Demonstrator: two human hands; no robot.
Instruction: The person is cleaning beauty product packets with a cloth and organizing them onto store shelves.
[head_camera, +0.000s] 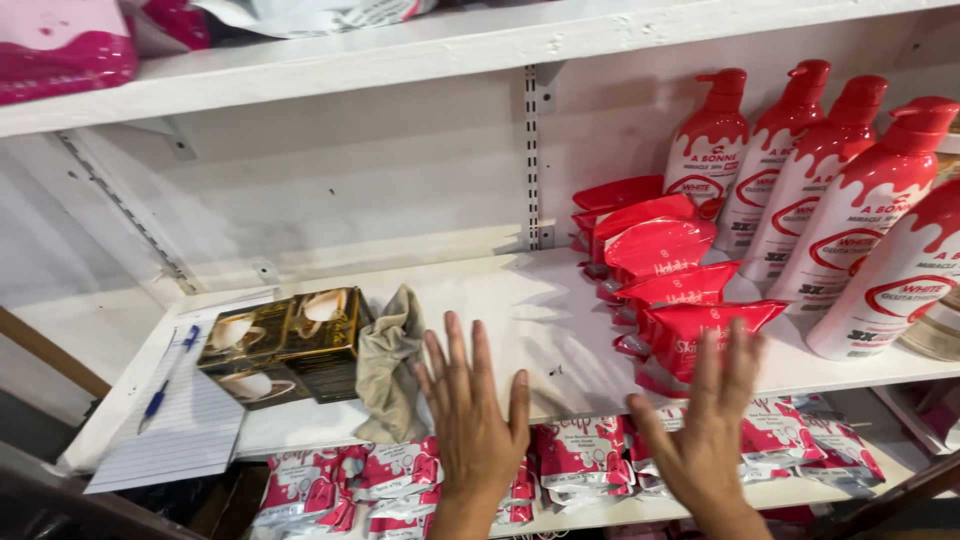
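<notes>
Two open hands, red pouches (672, 300), cloth (388, 362)

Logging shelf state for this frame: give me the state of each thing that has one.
left hand: open, fingers spread, holding nothing
right hand: open, at the red pouches
red pouches: sealed, stacked, leaning
pump bottles: upright, capped
cloth: crumpled
box: closed
pen: lying on notepad

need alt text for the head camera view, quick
Two bare hands, left hand and right hand, spread open before a white shelf holding red pouches, red-and-white pump bottles, a dark box, a grey cloth and a notepad with a pen.
</notes>
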